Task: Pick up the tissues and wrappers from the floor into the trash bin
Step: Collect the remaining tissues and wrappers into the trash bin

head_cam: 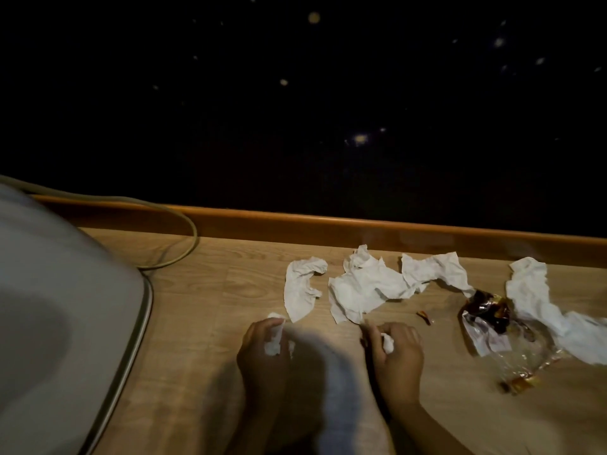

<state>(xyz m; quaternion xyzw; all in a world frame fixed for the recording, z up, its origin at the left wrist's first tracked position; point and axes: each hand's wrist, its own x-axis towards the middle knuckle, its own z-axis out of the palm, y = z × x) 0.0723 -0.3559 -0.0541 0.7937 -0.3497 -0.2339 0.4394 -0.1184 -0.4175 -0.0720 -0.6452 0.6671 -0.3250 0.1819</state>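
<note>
Your tissues are crumpled paper, judged very light, soft and fully compressible; any raised fold will serve as a hold, and several can be bunched in one fist. They look dry, but the dim light does not confirm it. The wrapper [489, 318], a shiny foil-and-clear-film piece, is judged equally light but slick and springy; pinch it at a crease or gather it into the palm, or it may slide or reopen.

Your left hand [262, 343] is curled around a small white wad [273, 336], with a scrap of tissue showing just past the fingertips. Your right hand [395, 346] is likewise curled around a small white wad [388, 343]. Both rest low over the wooden floor [203, 307].

Loose tissues lie in a row beyond your hands, toward the baseboard [328, 224]: a curved strip [300, 290] just ahead of your left hand, a broad sheet [361, 290] ahead of your right hand, a third piece [433, 269] further right, and a long piece [538, 297] at far right. The wrapper lies between the third and the long piece, touching or overlapping the long one. A tiny wrapper fragment [424, 316] lies just right of your right hand.

A large pale rounded object [49, 290] sits at left; I cannot tell whether it is the trash bin.
</note>
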